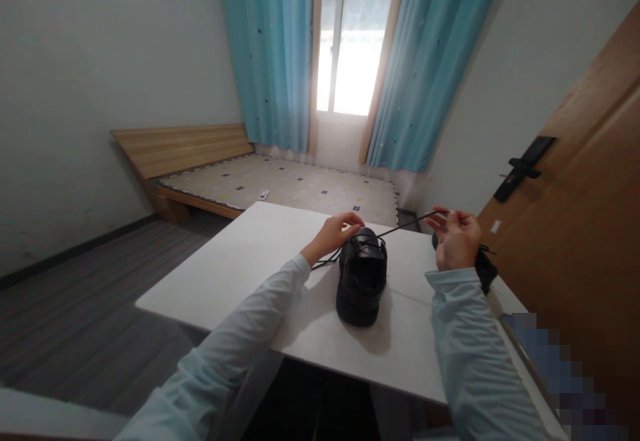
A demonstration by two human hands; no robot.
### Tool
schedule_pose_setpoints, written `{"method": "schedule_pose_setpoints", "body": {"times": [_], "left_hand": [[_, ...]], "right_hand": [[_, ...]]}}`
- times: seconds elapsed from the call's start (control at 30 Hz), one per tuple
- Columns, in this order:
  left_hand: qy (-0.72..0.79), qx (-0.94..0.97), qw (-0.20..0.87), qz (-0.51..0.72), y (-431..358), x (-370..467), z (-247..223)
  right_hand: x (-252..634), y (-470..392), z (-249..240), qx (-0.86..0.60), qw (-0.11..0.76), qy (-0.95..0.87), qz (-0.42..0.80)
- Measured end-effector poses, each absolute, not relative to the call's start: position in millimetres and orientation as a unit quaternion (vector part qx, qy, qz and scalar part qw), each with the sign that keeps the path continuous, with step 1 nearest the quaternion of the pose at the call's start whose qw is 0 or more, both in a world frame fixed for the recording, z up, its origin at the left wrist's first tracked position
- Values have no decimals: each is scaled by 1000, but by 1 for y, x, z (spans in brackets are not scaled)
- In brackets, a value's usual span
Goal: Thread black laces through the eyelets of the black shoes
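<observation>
A black shoe (363,287) stands upright on the white table (215,274), its heel toward me and its opening facing up. My left hand (336,235) is at the shoe's far left side, with curled fingers gripping its front part; the fingertips are partly hidden. Out to the right, my right hand (456,237) pinches a black shoelace (407,224), which runs taut from the shoe. Another loose stretch of black lace lies by the shoe's left side, below my left hand. Behind my right wrist is a second black shoe (485,271), mostly covered by the hand and sleeve.
Beyond the table stands a low bed (285,184) with a wooden headboard (195,151) and a small white object (263,195) on it. Blue curtains (273,54) flank a bright window (355,61). A wooden door (575,194) with a black handle is close on the right.
</observation>
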State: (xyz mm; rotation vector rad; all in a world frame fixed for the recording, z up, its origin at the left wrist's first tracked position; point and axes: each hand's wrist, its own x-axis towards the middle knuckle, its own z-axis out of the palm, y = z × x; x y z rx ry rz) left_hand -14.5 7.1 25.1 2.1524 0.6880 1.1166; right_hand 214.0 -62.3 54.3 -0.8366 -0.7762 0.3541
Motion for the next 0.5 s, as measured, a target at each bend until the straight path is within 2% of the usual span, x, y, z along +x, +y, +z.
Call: {"method": "schedule_pose_setpoints", "body": {"times": [0.1, 0.23, 0.33, 0.5], "left_hand": [[205, 865, 201, 412, -4, -4, 39], [122, 942, 86, 302, -14, 8, 46], [124, 964, 8, 237, -16, 11, 43], [171, 954, -57, 238, -15, 4, 34]], "right_hand": [[219, -65, 60, -384, 829, -363, 183], [224, -66, 67, -382, 830, -355, 199], [225, -65, 73, -381, 828, -355, 209], [228, -59, 77, -357, 834, -355, 227]]}}
